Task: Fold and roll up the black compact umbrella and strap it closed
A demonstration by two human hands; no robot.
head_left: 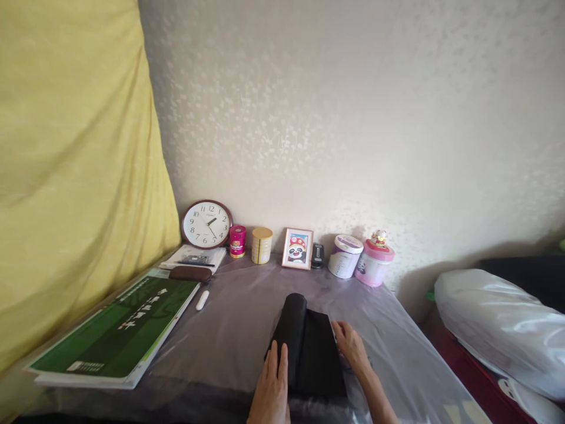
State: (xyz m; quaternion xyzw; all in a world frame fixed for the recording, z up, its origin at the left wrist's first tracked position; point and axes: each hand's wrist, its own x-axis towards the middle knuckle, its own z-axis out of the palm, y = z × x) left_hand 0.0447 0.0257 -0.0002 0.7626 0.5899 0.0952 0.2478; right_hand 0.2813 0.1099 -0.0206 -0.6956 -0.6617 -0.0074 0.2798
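left hand (272, 377) flat, fingers slightly apart, black part-rolled sheet (320, 356) under it, wrist cut off; right hand (352, 346) at sheet's edge, fingertips unclear, can't tell if clamped.

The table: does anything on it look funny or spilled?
I see no spills. The clock looks a bit odd: it stands low at the back of the table, by the wall, instead of hanging up high.
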